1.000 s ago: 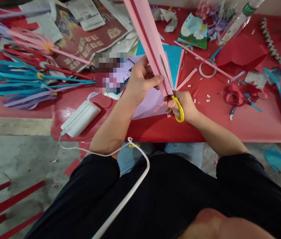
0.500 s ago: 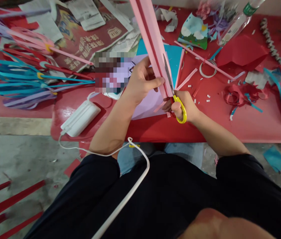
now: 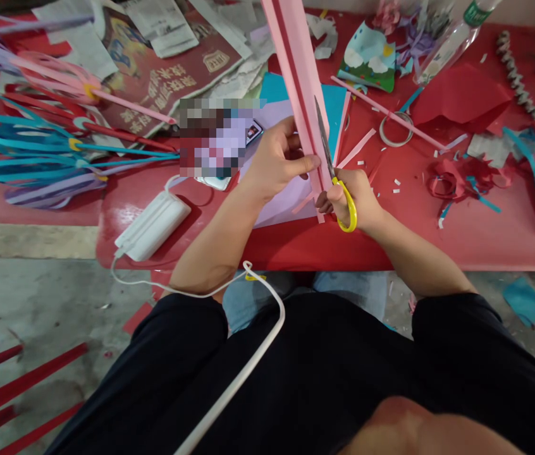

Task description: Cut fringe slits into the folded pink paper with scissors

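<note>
While the long pink paper sheet [image 3: 296, 69] is rising stiff and flat from the red bench [image 3: 461, 234] toward the top of the view, a dark slit is running lengthwise down it, parting a narrow strip from the wider piece. The paper is looking matte and smooth, with straight, clean edges.

The left hand [image 3: 274, 163] is pinching the lower part of the pink sheet, thumb lying across the front and pointing right, fingers curling behind, the forearm slanting down to a bent elbow near the bench's edge. The right hand [image 3: 353, 199] is gripping a pair of scissors [image 3: 336, 170] just beside it: fingers are closing through the glossy yellow plastic loops, and the thin grey metal blades are pointing up and slightly left along the sheet's right side, their tips lying against the paper. The two hands are sitting close together, just above a pale lilac sheet [image 3: 286, 199] lying flat on the bench.

A turquoise sheet [image 3: 334, 104] is lying behind the blades. A smooth white rectangular power bank [image 3: 153, 224] is resting near the bench's left corner, its cable [image 3: 229, 385] looping over the person's dark lap. A roll of tape [image 3: 394, 129], curled red scraps [image 3: 448, 183] and tiny paper chips are littering the right side.
</note>
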Action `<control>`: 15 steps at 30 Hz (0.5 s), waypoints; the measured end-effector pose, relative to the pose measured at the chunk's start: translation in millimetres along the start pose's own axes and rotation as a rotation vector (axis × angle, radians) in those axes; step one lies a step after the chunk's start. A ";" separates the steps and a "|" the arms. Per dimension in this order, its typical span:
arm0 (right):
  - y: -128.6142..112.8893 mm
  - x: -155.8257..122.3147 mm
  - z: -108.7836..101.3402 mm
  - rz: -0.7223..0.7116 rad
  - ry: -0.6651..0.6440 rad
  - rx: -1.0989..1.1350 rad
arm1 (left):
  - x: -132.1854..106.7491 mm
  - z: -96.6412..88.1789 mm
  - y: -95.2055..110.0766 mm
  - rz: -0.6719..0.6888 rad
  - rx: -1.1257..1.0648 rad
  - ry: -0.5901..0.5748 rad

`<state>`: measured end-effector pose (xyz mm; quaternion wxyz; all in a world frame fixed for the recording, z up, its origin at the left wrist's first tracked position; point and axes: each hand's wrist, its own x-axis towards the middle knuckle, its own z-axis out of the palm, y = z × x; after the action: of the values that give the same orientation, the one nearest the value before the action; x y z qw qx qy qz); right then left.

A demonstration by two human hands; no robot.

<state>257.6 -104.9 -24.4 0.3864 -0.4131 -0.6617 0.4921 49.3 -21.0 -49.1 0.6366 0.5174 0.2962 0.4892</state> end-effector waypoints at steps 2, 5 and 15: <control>-3.4 0.1 1.3 0.018 0.019 0.005 | -1.0 2.1 4.4 -0.006 0.021 0.019; -7.5 0.2 2.5 0.047 0.031 -0.002 | -5.6 7.5 13.3 -0.027 0.043 0.055; 3.1 2.1 -2.2 -0.077 -0.012 -0.045 | 6.0 1.2 2.9 0.099 -0.060 0.072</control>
<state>259.3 -101.6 -26.7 0.3916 -0.3927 -0.6905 0.4644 51.5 -15.9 -45.2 0.6158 0.4941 0.2780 0.5472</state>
